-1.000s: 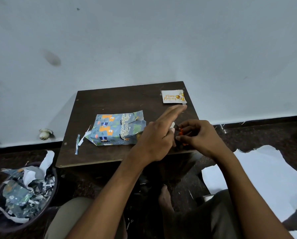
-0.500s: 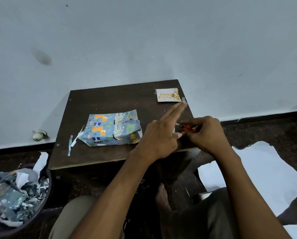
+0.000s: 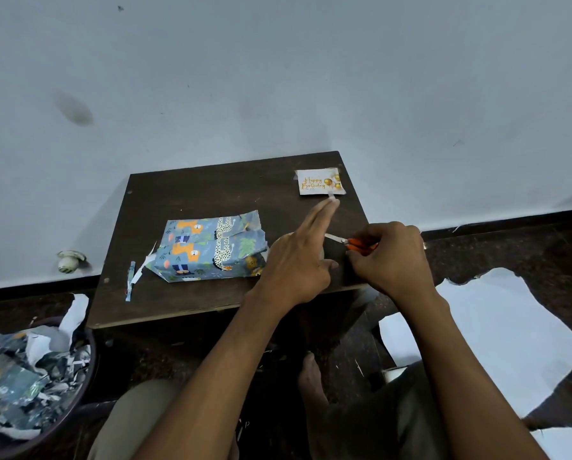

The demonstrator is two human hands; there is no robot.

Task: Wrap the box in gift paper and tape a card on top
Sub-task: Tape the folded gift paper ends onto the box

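My right hand (image 3: 389,257) grips orange scissors (image 3: 351,242); my left hand (image 3: 299,260) extends straight fingers. Wrapped box (image 3: 211,249) lies mid-surface (image 3: 185,197); card (image 3: 319,182) at far right corner.

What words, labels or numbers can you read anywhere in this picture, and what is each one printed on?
"Happy Birthday": gold script on the card at the table's far right corner.
The wrapped box shows only animal and leaf pictures, no words.
Nothing else readable is in view.
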